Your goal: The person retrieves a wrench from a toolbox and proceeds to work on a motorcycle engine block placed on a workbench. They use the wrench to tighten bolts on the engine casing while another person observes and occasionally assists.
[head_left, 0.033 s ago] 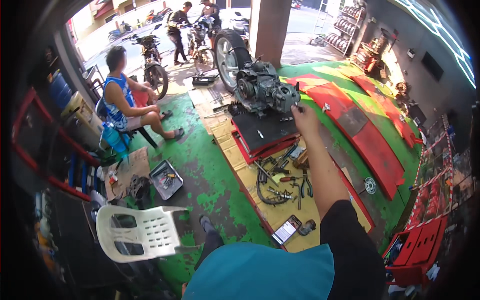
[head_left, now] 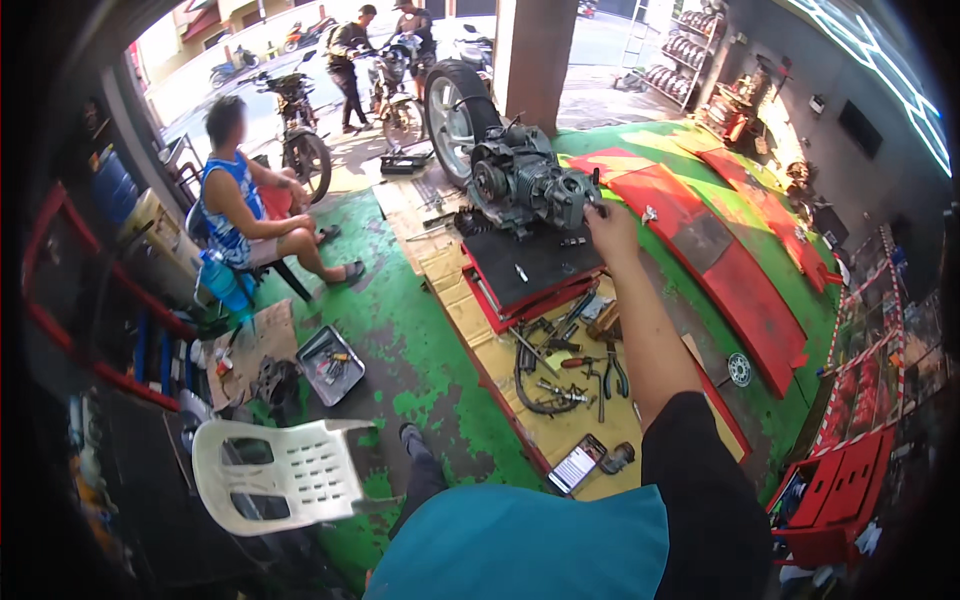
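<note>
My right hand [head_left: 612,232] reaches out to the near right end of a dark grey motorcycle engine [head_left: 530,175]. Its fingers are drawn together around a small dark part beside the cylinder head, too small to name. The engine rests on a black-topped red stand [head_left: 530,270], and a motorcycle wheel [head_left: 455,115] is upright at its far left. A small light-coloured piece [head_left: 521,273] lies on the stand's black top, left of my forearm. My left hand is out of the picture.
Pliers [head_left: 617,376], a red-handled screwdriver [head_left: 578,361] and a phone [head_left: 576,465] lie on the yellow platform. A white plastic chair [head_left: 300,470] and a parts tray [head_left: 331,365] stand left. A seated person [head_left: 232,190] is beyond them. Red ramps [head_left: 735,290] lie right.
The view has shifted very slightly. My right hand stays at the end of the engine, and nothing else has visibly moved.
</note>
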`<state>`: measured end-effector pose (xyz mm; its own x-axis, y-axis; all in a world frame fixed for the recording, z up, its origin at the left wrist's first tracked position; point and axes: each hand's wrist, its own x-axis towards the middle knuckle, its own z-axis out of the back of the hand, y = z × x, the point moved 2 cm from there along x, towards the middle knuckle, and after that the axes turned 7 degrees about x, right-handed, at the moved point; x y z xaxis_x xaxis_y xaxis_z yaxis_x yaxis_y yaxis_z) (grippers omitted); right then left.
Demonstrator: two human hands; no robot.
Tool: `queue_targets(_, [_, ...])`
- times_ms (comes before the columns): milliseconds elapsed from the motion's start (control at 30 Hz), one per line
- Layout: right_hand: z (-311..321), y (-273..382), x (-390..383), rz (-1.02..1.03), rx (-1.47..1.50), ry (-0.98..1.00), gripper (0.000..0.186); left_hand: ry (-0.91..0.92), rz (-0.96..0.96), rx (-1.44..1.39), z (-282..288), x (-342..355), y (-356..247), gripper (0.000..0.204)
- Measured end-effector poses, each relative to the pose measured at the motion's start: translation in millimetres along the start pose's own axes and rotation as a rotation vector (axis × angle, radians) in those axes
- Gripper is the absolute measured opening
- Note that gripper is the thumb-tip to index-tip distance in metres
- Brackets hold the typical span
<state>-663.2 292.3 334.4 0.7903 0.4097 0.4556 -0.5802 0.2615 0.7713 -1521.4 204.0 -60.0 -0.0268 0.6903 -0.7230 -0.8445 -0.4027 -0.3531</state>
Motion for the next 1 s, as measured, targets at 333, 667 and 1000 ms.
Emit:
queue_targets(333, [-63.8,-36.4,96.5,-0.12,-0.476,0.113,0.037,-0.036,-0.262,0.152,153.0,210.0,-148.9,0.073])
queue_targets(667, [-53.6,-49.4,94.5,-0.264,-0.233,0.137,0.029,-0.198,-0.472,0.011,253.8,356.4,-376.0,0.066])
queue_targets(1000, [-48.7,-40.5,100.8,-0.235,-0.298,0.167,0.037,0.19,-0.339,0.202,139.3,313.7,-444.6,0.083])
